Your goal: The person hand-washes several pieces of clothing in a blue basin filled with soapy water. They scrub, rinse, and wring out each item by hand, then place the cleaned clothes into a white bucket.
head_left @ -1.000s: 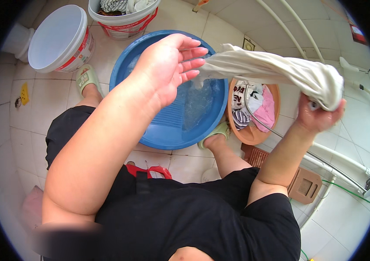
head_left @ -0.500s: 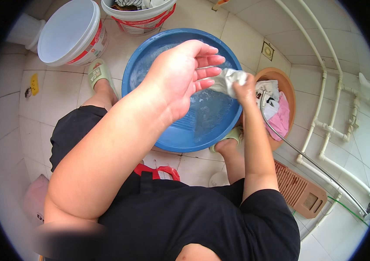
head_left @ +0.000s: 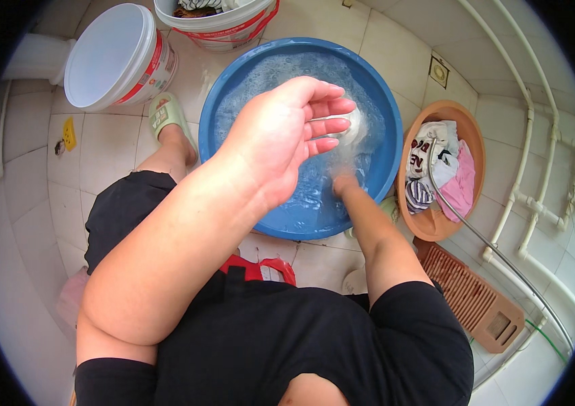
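A large blue basin (head_left: 398,145) of sudsy water stands on the floor in front of me. Above it my left hand (head_left: 287,132) is raised with its fingers loosely extended, holding nothing and hiding part of the water. My right hand (head_left: 346,183) reaches into the basin; its fingers are under the water and blurred, so their grip cannot be made out. Just beyond that hand, a white cloth (head_left: 351,127) lies in the suds, partly covered by my left fingertips.
An orange-brown tub (head_left: 429,227) of clothes stands to the right, a metal shower hose (head_left: 477,233) crossing it. Below it lies a brown washboard (head_left: 473,294). Two white buckets (head_left: 108,57) (head_left: 230,30) stand at the far left. White pipes (head_left: 527,149) run along the right wall.
My right hand has gone down into the water from the basin's right side, where it held the white cloth up. The cloth is now in the water. My left hand stays raised.
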Available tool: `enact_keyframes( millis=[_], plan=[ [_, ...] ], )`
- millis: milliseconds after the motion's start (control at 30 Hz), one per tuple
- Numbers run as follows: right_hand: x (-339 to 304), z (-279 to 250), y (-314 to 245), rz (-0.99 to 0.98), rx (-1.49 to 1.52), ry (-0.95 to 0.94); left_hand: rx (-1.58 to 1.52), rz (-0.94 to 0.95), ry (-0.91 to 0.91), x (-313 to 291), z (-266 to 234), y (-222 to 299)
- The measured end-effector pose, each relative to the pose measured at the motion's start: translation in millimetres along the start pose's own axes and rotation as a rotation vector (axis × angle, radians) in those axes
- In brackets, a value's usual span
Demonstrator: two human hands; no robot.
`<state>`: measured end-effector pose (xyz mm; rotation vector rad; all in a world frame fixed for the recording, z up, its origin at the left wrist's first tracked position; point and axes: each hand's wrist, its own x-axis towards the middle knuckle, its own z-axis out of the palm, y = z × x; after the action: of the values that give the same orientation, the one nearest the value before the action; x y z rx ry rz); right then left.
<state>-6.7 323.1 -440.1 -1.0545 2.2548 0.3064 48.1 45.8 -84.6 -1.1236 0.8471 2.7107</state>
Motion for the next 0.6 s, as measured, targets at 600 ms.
enact_keyframes(
  millis=[600],
  plan=[
    [-196.7, -364.7, -33.2, -0.01, 2.266, 0.601, 1.063, 0.459, -0.096, 21.3, 3.0, -28.6]
  ],
)
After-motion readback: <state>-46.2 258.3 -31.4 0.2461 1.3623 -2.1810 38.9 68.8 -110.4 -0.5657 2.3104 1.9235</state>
